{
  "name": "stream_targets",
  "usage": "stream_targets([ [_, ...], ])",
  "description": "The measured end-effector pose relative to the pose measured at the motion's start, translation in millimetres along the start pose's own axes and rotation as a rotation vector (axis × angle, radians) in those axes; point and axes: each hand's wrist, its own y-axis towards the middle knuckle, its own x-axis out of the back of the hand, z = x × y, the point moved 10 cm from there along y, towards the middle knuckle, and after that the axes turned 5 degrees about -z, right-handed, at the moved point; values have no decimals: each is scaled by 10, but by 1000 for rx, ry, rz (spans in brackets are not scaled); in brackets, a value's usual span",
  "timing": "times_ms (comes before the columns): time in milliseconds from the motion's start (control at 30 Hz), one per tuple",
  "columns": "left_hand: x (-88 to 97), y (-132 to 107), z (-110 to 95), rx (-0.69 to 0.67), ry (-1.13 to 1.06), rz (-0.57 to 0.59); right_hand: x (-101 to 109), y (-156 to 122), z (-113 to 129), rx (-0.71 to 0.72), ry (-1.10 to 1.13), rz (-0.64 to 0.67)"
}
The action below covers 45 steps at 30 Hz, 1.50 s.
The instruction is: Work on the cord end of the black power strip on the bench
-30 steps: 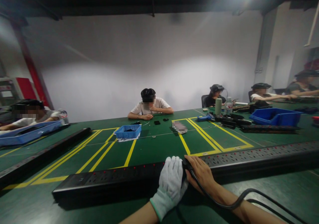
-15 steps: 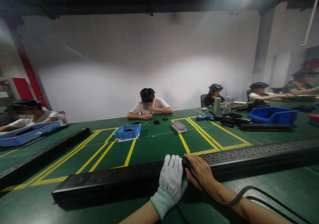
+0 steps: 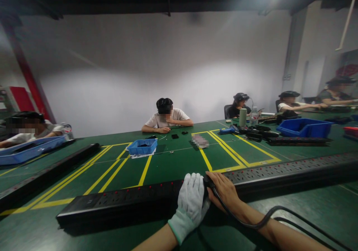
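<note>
A long black power strip (image 3: 117,202) with a row of sockets and red switches lies across the green table in front of me. My left hand (image 3: 191,200), in a white glove, rests flat over the strip's middle with fingers laid over its top. My bare right hand (image 3: 225,193) sits just right of it, fingers curled around a black plug (image 3: 208,184) at the strip. A black cable (image 3: 260,223) runs from the plug over my right forearm toward the lower right.
A second black strip (image 3: 50,172) lies at the left. A small blue tray (image 3: 142,146) sits mid-table inside yellow lines. Blue bins (image 3: 306,128), a bottle and black parts crowd the right. Several people sit along the far and side edges.
Both hands stay where they were on the strip. Only the view has shifted slightly.
</note>
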Motion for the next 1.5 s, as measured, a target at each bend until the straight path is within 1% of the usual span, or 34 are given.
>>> stream_targets([
  [267, -36, -34, 2, -2, 4, 22, -51, -25, -31, -10, 10, 9],
  [633, 11, -13, -3, -18, 21, -20, -58, -25, -34, -22, 23, 9],
  [833, -19, -23, 5, -7, 4, 5, -62, -31, -39, -20, 16, 13],
  [1067, -25, -34, -1, -15, -2, 3, -56, -27, -33, -15, 13, 2],
  [1200, -39, -37, 13, -6, 8, 28, -47, -15, -29, -24, 20, 11],
  [1400, -16, 5, 2, -18, 4, 7, -36, 7, -22, -29, 39, 25],
  [1500, -29, 23, 2, -21, 11, 28, -53, -2, -27, -24, 42, 27],
])
